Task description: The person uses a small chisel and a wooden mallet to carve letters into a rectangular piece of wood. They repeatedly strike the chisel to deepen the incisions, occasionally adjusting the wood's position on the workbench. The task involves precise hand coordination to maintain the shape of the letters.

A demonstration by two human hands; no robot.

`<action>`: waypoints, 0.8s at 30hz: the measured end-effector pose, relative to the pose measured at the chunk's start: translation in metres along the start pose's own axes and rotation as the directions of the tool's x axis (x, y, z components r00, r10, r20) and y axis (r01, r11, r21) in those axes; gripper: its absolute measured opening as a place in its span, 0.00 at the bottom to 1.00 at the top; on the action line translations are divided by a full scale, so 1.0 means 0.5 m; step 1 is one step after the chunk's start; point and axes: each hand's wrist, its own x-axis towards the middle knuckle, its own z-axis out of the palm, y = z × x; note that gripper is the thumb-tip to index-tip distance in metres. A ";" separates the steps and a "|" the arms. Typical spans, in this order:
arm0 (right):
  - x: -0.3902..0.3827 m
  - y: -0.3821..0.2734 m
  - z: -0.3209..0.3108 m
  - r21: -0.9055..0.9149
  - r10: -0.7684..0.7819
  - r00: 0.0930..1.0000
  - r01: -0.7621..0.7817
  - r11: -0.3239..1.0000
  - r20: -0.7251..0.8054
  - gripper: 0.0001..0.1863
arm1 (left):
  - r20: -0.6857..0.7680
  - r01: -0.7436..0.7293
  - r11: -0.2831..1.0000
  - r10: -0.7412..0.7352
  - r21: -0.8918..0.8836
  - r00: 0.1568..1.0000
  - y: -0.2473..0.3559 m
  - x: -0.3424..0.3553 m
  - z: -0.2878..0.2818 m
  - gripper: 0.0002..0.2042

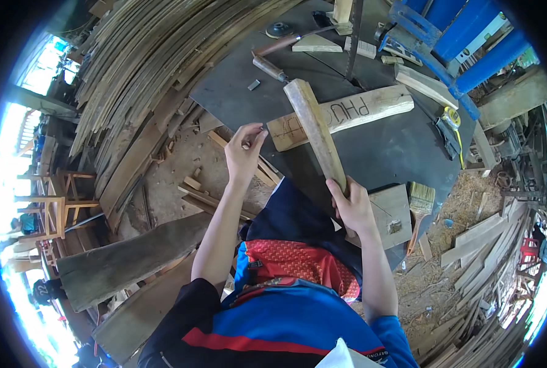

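Observation:
My right hand (353, 208) grips the lower part of a long pale wooden bar (315, 129), which slants up across a marked board (374, 105) on the dark tabletop (408, 153). My left hand (246, 150) is raised near that board's left end, fingertips pinched together on something too small to make out. A square wooden piece (387, 208) lies right of my right hand, beside a wide brush (420, 199). Above the bar's top end lie a wooden-handled tool (276, 46) and an upright saw blade (354, 46).
A tape measure (450, 116) and blue metal clamps (482, 64) are at the right. Stacked planks (126, 67) fill the upper left. Wide boards (126, 264) lie lower left, near wooden chair frames (61, 211). Scrap wood (482, 257) covers the floor at lower right.

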 end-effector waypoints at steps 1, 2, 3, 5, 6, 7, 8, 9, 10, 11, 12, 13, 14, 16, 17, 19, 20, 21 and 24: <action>-0.001 -0.004 0.001 -0.002 -0.011 1.000 0.011 1.000 -0.002 0.26 | -0.005 0.011 1.000 -0.011 0.010 1.000 0.004 0.001 0.000 0.13; -0.002 -0.007 0.000 -0.005 -0.023 1.000 0.023 1.000 -0.004 0.26 | -0.025 -0.002 0.999 0.001 -0.045 1.000 0.009 0.001 0.005 0.15; -0.002 -0.010 0.001 -0.005 -0.025 1.000 0.025 1.000 -0.002 0.26 | -0.033 -0.035 0.999 0.034 -0.027 0.999 0.009 0.003 0.007 0.15; -0.003 -0.012 0.002 -0.007 -0.030 1.000 0.030 1.000 0.002 0.27 | -0.047 -0.101 0.995 0.101 0.008 0.994 0.007 0.008 0.012 0.15; -0.002 -0.011 0.003 -0.008 -0.030 1.000 0.030 1.000 0.000 0.27 | -0.042 -0.127 0.992 0.128 0.018 0.991 0.006 0.009 0.014 0.15; -0.001 -0.008 0.004 -0.009 -0.030 1.000 0.030 0.999 -0.002 0.27 | -0.038 -0.153 0.988 0.154 0.027 0.987 0.005 0.010 0.015 0.15; -0.001 -0.006 0.005 -0.009 -0.031 1.000 0.031 0.999 -0.004 0.27 | -0.033 -0.179 0.983 0.181 0.036 0.983 0.004 0.010 0.016 0.14; 0.000 -0.006 0.005 -0.013 -0.026 1.000 0.026 1.000 -0.005 0.27 | -0.032 -0.180 0.982 0.182 0.053 0.983 0.003 0.010 0.017 0.13; 0.001 -0.007 0.005 -0.017 -0.021 1.000 0.021 1.000 -0.006 0.27 | -0.032 -0.181 0.981 0.184 0.070 0.983 0.003 0.011 0.018 0.12; 0.001 -0.007 0.006 -0.022 -0.016 1.000 0.016 1.000 -0.007 0.27 | -0.031 -0.182 0.980 0.185 0.087 0.982 0.002 0.011 0.018 0.11; 0.001 -0.007 0.005 -0.016 -0.009 1.000 0.009 1.000 -0.002 0.27 | -0.027 -0.164 0.982 0.167 0.092 0.986 0.005 0.010 0.017 0.11; 0.001 -0.008 0.004 -0.011 -0.002 1.000 0.002 1.000 0.002 0.27 | -0.024 -0.146 0.984 0.149 0.098 0.989 0.008 0.008 0.016 0.10; 0.001 -0.008 0.003 -0.007 0.005 1.000 -0.005 1.000 0.007 0.27 | -0.021 -0.128 0.986 0.131 0.104 0.991 0.011 0.008 0.015 0.10; 0.000 -0.011 0.002 0.003 0.009 1.000 -0.009 1.000 0.009 0.27 | -0.025 -0.180 0.974 0.185 0.137 0.982 0.009 0.008 0.014 0.10; -0.001 -0.012 0.002 0.007 0.011 1.000 -0.011 1.000 0.010 0.27 | -0.026 -0.206 0.966 0.213 0.154 0.977 0.009 0.007 0.013 0.10; 0.001 -0.008 0.003 0.012 0.007 1.000 -0.007 1.000 0.008 0.27 | -0.024 -0.232 0.956 0.240 0.180 0.971 0.007 0.007 0.013 0.10; 0.001 -0.007 0.003 0.015 0.006 1.000 -0.006 1.000 0.006 0.27 | -0.022 -0.245 0.950 0.254 0.193 0.967 0.006 0.006 0.013 0.10; 0.002 -0.008 0.003 0.008 0.009 1.000 -0.009 1.000 0.011 0.27 | -0.025 -0.247 0.949 0.257 0.197 0.966 0.007 0.007 0.013 0.10; 0.004 -0.002 0.005 -0.038 -0.033 0.999 0.033 0.999 -0.009 0.27 | -0.022 -0.263 0.941 0.274 0.212 0.962 0.012 0.007 0.016 0.12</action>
